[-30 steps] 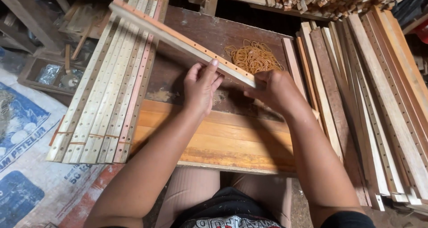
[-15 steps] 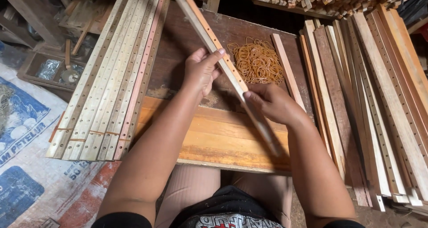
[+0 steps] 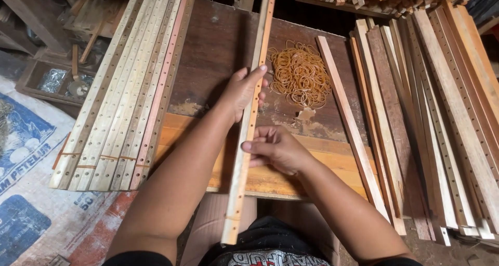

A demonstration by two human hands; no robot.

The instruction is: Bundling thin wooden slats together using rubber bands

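Long pale wooden slat with a row of holes [image 3: 248,136] runs near-to-far between both hands, left hand [image 3: 240,92] gripping farther along, right hand [image 3: 274,149] pinching nearer the body.

You are holding a drilled slat [image 3: 253,110] lengthwise over the middle of the workbench [image 3: 218,53], its near end hanging past the bench's near edge. Your left hand [image 3: 241,92] is gripping it farther up, your right hand [image 3: 275,150] nearer you. A pile of rubber bands [image 3: 301,73] is lying just right of the slat. A bundle of slats [image 3: 130,89] is resting across the left edge. Loose strips [image 3: 431,120] are lying along the right edge. A tray [image 3: 57,79], seemingly on the floor, is sitting far left.
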